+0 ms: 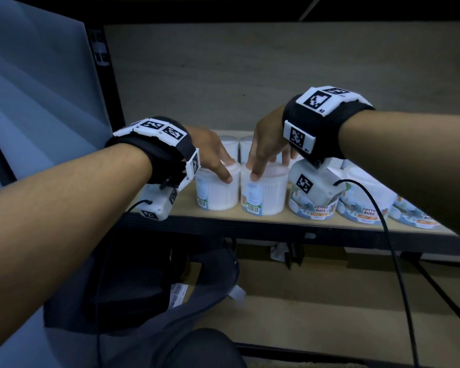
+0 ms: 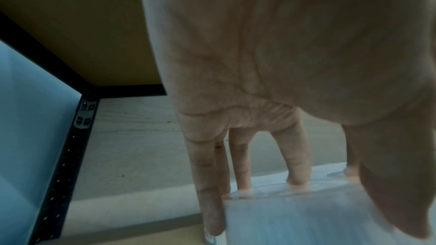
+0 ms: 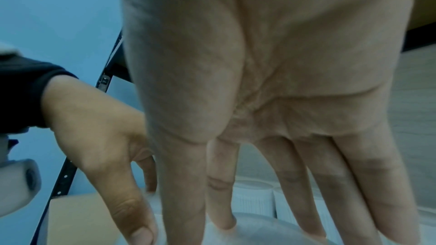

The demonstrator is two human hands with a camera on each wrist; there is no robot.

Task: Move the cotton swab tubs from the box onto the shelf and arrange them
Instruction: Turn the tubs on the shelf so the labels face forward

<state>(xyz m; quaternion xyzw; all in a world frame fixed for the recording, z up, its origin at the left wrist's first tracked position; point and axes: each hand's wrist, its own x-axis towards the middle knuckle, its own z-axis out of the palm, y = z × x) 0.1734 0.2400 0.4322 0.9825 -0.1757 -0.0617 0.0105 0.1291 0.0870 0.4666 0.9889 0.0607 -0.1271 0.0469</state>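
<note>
We have both hands on the front row of the wooden shelf (image 1: 218,217). Our left hand (image 1: 210,152) rests from above on the leftmost cotton swab tub (image 1: 217,191): its fingertips (image 2: 296,181) touch the lid and its thumb lies down the front wall. The little finger runs down the tub's left side. The fingers are nearly straight, spread over the lid rather than curled round it.

Our right hand (image 1: 266,147) is set the same way on the second tub (image 1: 263,193), which stands touching the first on its right. Its fingertips (image 3: 223,223) press the lid, with the thumb against the front rim; the fingers are extended and slightly apart.

Both tubs stand upright near the shelf's front edge. More tubs (image 1: 361,201) labelled "COTTON BUDS" continue the row to the right. Two further tubs (image 1: 230,146) stand behind, near the back panel.
</note>
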